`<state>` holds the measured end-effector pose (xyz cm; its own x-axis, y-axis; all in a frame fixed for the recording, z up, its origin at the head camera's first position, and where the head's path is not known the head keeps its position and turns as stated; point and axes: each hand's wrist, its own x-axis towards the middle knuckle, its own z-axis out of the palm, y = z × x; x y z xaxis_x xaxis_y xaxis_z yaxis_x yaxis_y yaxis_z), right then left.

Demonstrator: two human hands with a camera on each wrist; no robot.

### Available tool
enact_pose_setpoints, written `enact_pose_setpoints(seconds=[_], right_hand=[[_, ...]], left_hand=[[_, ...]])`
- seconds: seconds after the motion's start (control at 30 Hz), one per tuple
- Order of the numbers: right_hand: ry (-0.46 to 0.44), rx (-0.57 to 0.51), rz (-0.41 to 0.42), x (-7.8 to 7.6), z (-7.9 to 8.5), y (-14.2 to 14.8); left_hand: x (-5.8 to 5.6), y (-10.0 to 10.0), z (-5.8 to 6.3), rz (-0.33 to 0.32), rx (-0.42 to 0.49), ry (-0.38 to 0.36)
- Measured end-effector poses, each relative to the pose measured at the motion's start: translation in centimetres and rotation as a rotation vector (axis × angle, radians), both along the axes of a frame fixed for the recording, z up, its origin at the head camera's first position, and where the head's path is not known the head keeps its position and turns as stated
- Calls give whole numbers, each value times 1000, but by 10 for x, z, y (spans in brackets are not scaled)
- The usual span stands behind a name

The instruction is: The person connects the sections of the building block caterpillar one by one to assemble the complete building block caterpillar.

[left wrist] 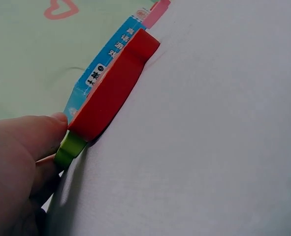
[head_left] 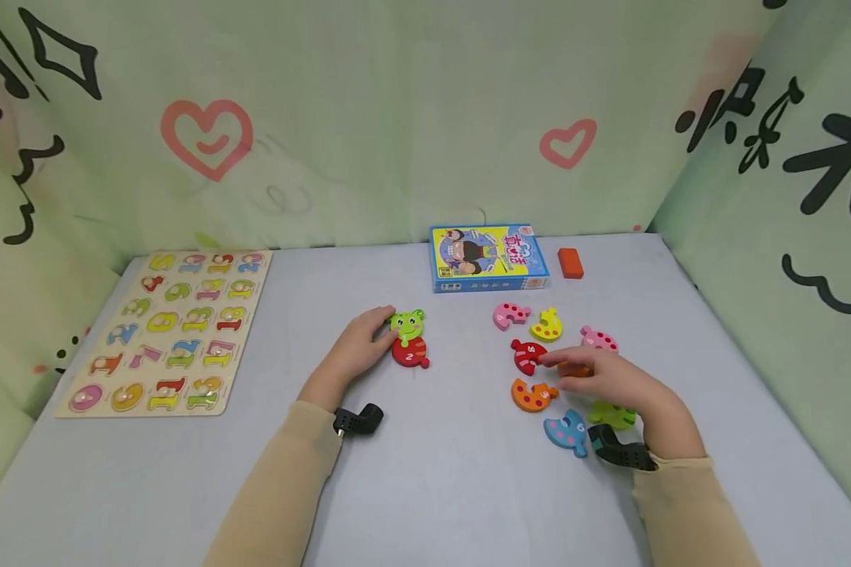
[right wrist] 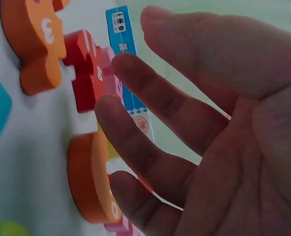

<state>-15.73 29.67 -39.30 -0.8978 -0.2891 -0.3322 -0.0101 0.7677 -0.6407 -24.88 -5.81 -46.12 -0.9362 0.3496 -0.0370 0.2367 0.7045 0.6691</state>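
Left hand (head_left: 354, 346) pinches a green piece (head_left: 407, 321) (touching the red piece (head_left: 410, 354)); right hand (head_left: 620, 382), grip loose, hovers by an orange piece (right wrist: 83, 179).

The frog piece (head_left: 408, 324) is green (its neighbour (head_left: 410, 353) red), the sleeves (head_left: 284, 480) plain beige.

Ten pieces (head_left: 532, 396), one block (head_left: 570, 264) — one box (head_left: 489, 256), one board (head_left: 152, 374).
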Motion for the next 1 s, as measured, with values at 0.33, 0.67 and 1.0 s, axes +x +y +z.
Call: enact_pose_setpoints(seconds=[0.33,0.67,1.0], right_hand=[[-49,-13,44,-1,-10,-17],[-61,73,60,-3,-18,-27],[-44,108,120,-2,-17,-32]], left_hand=[[1,0,-1,2,-6,-8],[-1,1,-1,3,2,-14],[-2,1,-2,-2,-3,-3]])
